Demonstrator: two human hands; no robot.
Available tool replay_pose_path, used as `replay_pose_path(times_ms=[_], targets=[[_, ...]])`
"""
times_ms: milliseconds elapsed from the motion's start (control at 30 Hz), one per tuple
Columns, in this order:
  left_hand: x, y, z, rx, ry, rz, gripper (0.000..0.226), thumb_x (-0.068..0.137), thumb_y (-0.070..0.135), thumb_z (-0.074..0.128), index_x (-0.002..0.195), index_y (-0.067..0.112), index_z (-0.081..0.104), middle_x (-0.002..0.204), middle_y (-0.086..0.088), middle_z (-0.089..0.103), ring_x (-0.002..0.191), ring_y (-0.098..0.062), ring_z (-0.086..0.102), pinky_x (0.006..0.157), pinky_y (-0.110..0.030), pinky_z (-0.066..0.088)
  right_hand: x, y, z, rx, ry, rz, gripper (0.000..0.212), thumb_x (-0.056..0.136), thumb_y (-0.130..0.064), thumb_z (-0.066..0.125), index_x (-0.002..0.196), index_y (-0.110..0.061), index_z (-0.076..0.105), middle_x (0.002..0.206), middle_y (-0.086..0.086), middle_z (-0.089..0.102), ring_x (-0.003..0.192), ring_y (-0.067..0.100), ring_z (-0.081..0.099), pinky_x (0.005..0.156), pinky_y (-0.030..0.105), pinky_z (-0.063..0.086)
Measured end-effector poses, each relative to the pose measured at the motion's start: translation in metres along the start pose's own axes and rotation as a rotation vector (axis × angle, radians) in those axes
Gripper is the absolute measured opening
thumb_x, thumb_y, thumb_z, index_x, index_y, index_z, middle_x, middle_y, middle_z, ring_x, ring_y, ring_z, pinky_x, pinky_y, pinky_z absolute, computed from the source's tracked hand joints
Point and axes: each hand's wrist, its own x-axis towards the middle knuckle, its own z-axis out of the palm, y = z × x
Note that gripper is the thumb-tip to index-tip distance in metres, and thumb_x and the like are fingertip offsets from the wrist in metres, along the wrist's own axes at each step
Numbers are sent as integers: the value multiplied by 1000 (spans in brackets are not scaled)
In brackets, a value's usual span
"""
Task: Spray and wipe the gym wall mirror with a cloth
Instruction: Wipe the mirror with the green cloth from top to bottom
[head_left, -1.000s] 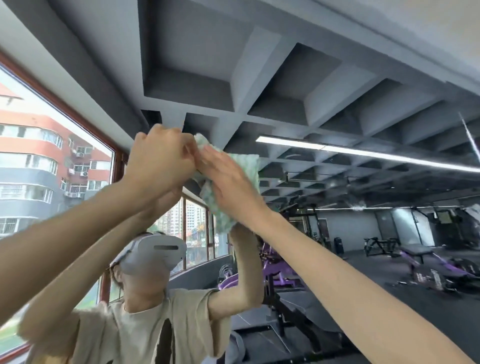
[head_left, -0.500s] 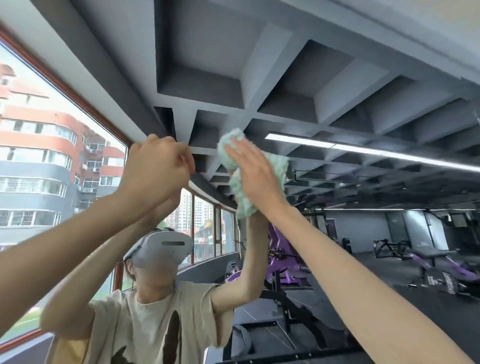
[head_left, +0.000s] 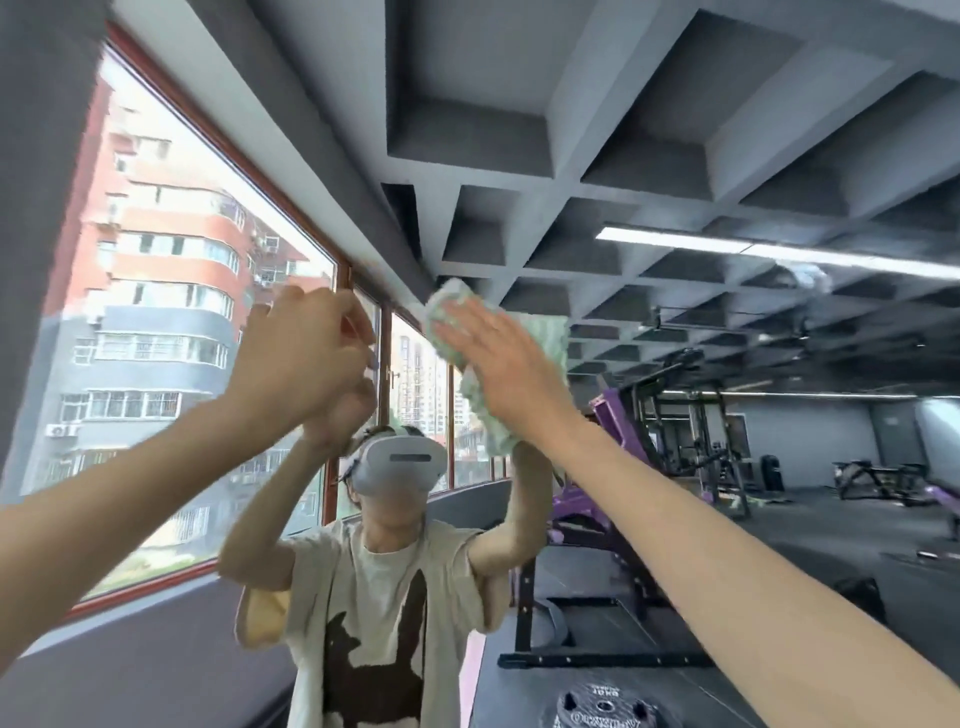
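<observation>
two hands are reaching up to the mirror. right hand, fingers straight, is pressing the green-white cloth flat on the glass. left hand is curling just beside it, blurred; cannot tell if it is holding anything. weight plate lettering is reading too small. purple machines are showing behind.

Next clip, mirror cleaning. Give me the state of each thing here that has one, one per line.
Mirror: whitish smear at upper right.
Cloth: bunched, pressed against the mirror.
Right hand: open, fingers straight, pressing the cloth.
Left hand: raised, fingers curled, blurred; any grip cannot be told.
Strip light, reflected: lit.
</observation>
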Motion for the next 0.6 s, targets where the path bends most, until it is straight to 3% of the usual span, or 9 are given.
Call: replay_pose_path(times_ms=[100, 167, 233, 333, 400, 433, 500, 600], targets=[[-18, -16, -13, 82, -48, 56, 16, 74, 10, 57, 80, 23, 64, 93, 1, 65, 96, -23, 50, 85, -37, 38, 1, 46, -17, 16, 246, 631, 62, 93, 2, 42, 149, -22, 30, 159, -6, 16, 148, 13, 5, 121, 39, 10], [-22, -30, -25, 76, -56, 20, 16, 76, 9, 57, 79, 23, 65, 93, 2, 64, 95, -22, 51, 85, -37, 39, 22, 21, -14, 81, 325, 879, 64, 90, 4, 45, 149, -17, 29, 159, -1, 15, 148, 19, 4, 121, 42, 6], [-22, -42, -31, 60, -41, -38, 16, 78, 8, 57, 82, 21, 66, 94, 0, 65, 97, -24, 52, 87, -40, 41, 36, -40, 3, 128, 324, 731, 71, 87, 8, 41, 150, -19, 25, 159, -4, 13, 148, 18, 2, 121, 39, 0], [-30, -59, -34, 76, -11, -125, 18, 80, 9, 53, 87, 18, 67, 96, -1, 64, 89, -25, 52, 85, -39, 42, 23, -126, 28, 114, 48, 150, 82, 77, 11, 27, 152, -21, 17, 159, -5, 10, 147, 15, 2, 117, 29, -11], [-37, -66, -32, 110, -30, -131, 21, 81, 9, 50, 85, 21, 67, 97, 0, 63, 87, -22, 51, 83, -36, 40, 20, -118, 14, 102, -107, -129, 85, 75, 8, 22, 152, -26, 11, 159, -9, 4, 145, 8, -5, 114, 24, -15], [-39, -71, -33, 143, -41, -115, 21, 81, 10, 49, 85, 23, 66, 98, 2, 64, 91, -22, 52, 84, -36, 39, 28, -98, 8, 97, -114, -152, 88, 74, 11, 22, 152, -30, 11, 158, -14, 2, 142, 3, -8, 113, 22, -16], [-36, -82, -37, 185, -44, -106, 20, 82, 12, 50, 87, 22, 66, 101, 1, 64, 97, -23, 53, 86, -37, 39, 48, -52, -1, 88, 23, 78, 88, 79, 19, 29, 150, -31, 18, 157, -15, 5, 142, 3, -6, 118, 29, -10], [-30, -92, -47, 191, -38, -138, 20, 83, 12, 51, 94, 19, 67, 104, -2, 62, 99, -24, 52, 88, -38, 38, 86, -33, -6, 117, 233, 648, 68, 89, 12, 36, 150, -17, 26, 160, -1, 13, 148, 19, 4, 121, 33, 1]])
